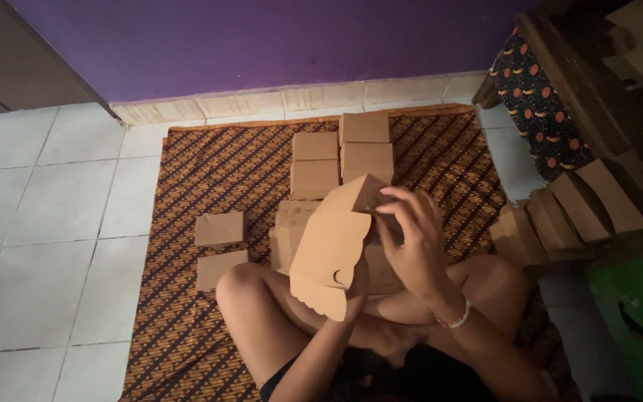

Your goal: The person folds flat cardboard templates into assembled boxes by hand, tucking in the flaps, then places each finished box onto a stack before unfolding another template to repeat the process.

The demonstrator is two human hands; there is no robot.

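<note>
Here, well off to the left of the hands, two small closed brown boxes lie on the patterned mat, one just behind the other. Nearer in, the left hand comes up from below and holds the half-folded cardboard box from its underside — its grip is mostly hidden behind the scalloped flap, so how tightly the fingers close cannot be told. The box is raised above the crossed legs, tilted, its lid swung down towards the camera. Just to the right, the right hand has its fingers curled over the box's upper edge, fingertips pinching the card there; a pale bracelet sits on that wrist. Beyond both hands, further up the mat, four finished boxes stand in two short stacks side by side, with another box just behind the one being held. Far right of the grip, flat cardboard pieces lean in a row beside dark wooden furniture.
</note>
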